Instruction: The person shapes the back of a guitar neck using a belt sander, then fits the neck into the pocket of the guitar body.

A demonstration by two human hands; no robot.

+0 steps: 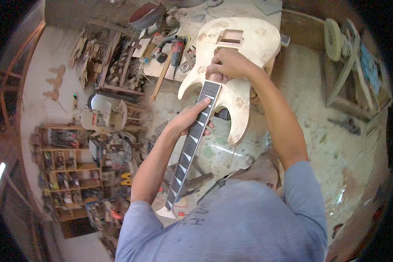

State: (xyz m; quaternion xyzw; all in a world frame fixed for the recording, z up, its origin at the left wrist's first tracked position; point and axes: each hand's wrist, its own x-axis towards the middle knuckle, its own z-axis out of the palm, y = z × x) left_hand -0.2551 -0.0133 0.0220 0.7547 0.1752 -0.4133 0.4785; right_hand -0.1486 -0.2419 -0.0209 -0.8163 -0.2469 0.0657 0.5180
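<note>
A pale, unfinished electric guitar body (257, 43) with brownish burl patches lies at the workbench's near edge, its two horns towards me. A rectangular cavity is cut into its top. The guitar neck (191, 146), with a dark fretboard and white triangular inlays, runs from the body down towards my chest. My left hand (192, 118) is wrapped round the neck below the horns, thumb on the fretboard. At the neck's upper end my right hand (231, 63) rests on the body with fingers bent inward. Whatever its fingertips hold, if anything, is hidden.
On the workbench (155, 67) left of the body are a red-and-grey power tool (177, 52), a wooden stick (162, 77) and a sanding belt (146, 17). Shelves (76, 166) full of small items stand at left. A wooden frame rack (351, 65) stands at right.
</note>
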